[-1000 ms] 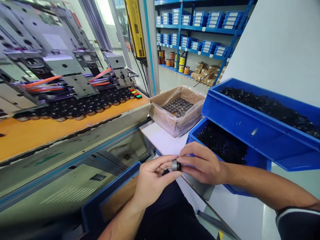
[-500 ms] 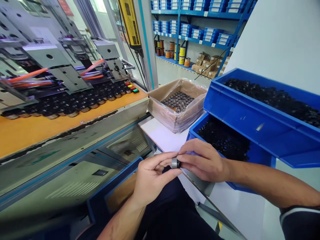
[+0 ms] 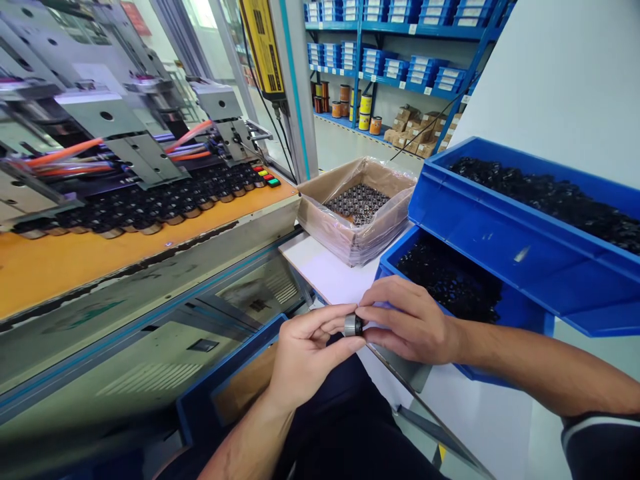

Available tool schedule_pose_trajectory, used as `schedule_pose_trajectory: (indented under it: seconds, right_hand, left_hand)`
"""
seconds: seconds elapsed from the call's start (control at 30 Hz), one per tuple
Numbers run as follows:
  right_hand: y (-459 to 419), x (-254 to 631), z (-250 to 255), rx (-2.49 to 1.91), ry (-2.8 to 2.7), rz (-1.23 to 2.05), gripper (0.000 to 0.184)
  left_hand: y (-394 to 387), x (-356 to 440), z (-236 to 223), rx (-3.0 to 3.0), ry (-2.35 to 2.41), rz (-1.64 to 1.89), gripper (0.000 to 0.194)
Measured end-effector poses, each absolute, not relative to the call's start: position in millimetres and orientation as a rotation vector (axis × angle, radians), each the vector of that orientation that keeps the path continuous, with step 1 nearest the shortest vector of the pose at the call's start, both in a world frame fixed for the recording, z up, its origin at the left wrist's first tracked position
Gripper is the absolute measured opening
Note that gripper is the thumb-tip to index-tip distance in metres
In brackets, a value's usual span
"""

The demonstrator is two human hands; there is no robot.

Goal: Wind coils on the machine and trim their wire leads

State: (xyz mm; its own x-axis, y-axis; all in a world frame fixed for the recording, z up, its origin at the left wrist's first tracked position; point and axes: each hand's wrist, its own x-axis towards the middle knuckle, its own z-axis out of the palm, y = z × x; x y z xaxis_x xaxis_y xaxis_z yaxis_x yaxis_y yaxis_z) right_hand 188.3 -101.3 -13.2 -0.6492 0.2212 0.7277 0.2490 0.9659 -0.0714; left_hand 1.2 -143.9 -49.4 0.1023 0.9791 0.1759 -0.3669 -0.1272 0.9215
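Between both hands, above my lap, is a small grey metal core (image 3: 351, 325) with a black plastic end piece facing right; it looks like a motor stator. My left hand (image 3: 311, 353) pinches the grey metal side between thumb and fingers. From the right, the fingertips of my right hand (image 3: 407, 321) close on the black end, partly covering it. Below and behind my right hand stands a blue bin (image 3: 389, 259) holding small black plastic parts (image 3: 445, 280). Beyond my hands, a carton lined with clear plastic (image 3: 345, 241) holds many grey metal cores (image 3: 361, 202).
A second blue bin (image 3: 500, 230) of black parts overhangs the lower one at right. On the left, a machine (image 3: 140, 157) stands over an orange worktop (image 3: 65, 267) with rows of black-topped cores (image 3: 170, 207). Blue shelving (image 3: 385, 83) with small bins is behind.
The core has turned slightly in my fingers, showing more of its ridged side and black end. Both hands keep nearly the same place; the view has shifted a little.
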Motion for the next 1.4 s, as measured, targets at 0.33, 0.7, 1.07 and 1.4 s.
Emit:
schedule_pose_trajectory:
  seconds: [0.33, 0.7, 1.07, 1.4]
  right_hand:
    - [-100.2, 189.3, -13.9, -0.326, -2.316, -0.093, 0.022]
    - [-99.5, 189.2, -15.7, -0.303, -2.302, -0.111, 0.018]
    - [-99.5, 190.6, -15.0, -0.269, -2.323, -0.139, 0.017]
    - [-99.1, 191.1, -16.6, -0.265, -2.321, -0.158, 0.017]
  left_hand:
    - [-143.4, 1.5, -48.3, 1.086, 0.775, 1.367, 0.036]
    - [-142.8, 1.4, -51.9, 1.063, 0.718, 1.353, 0.038]
    - [-141.8, 0.5, -55.0, 1.061, 0.727, 1.344, 0.037]
    - [-141.8, 0.2, -50.2, 1.051, 0.686, 1.338, 0.043]
